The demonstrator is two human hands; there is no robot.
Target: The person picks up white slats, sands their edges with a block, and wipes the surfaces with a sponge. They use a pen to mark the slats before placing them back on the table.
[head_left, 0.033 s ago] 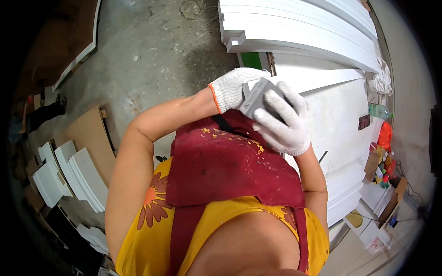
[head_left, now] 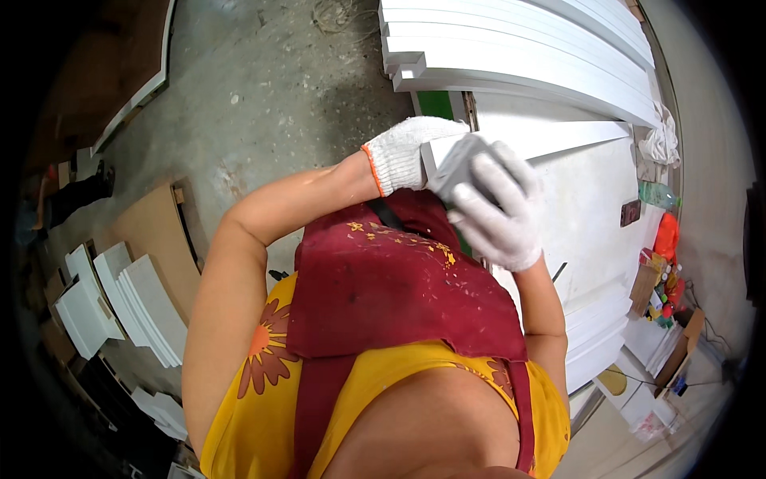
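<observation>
A long white board (head_left: 574,139) runs from the worktable to just in front of my apron, its near end raised at my hands. My left hand (head_left: 408,153), in a white knit glove with an orange cuff, grips that end from the left; its fingertips are hidden. My gloved right hand (head_left: 504,209) is closed around a grey sanding block (head_left: 458,164). The block lies tilted against the end of the board, covering part of it. Fingers of the right hand wrap over the block's right side and look slightly smeared by motion.
A stack of long white boards (head_left: 519,48) lies at the far right on the white worktable (head_left: 590,191). A phone (head_left: 630,212), a plastic bottle (head_left: 657,194) and an orange bag (head_left: 666,238) sit along its right side. More white panels (head_left: 152,307) stand at left.
My right hand and the sanding block have shifted slightly to the right along the board, uncovering more of its end. My left hand stays in place.
</observation>
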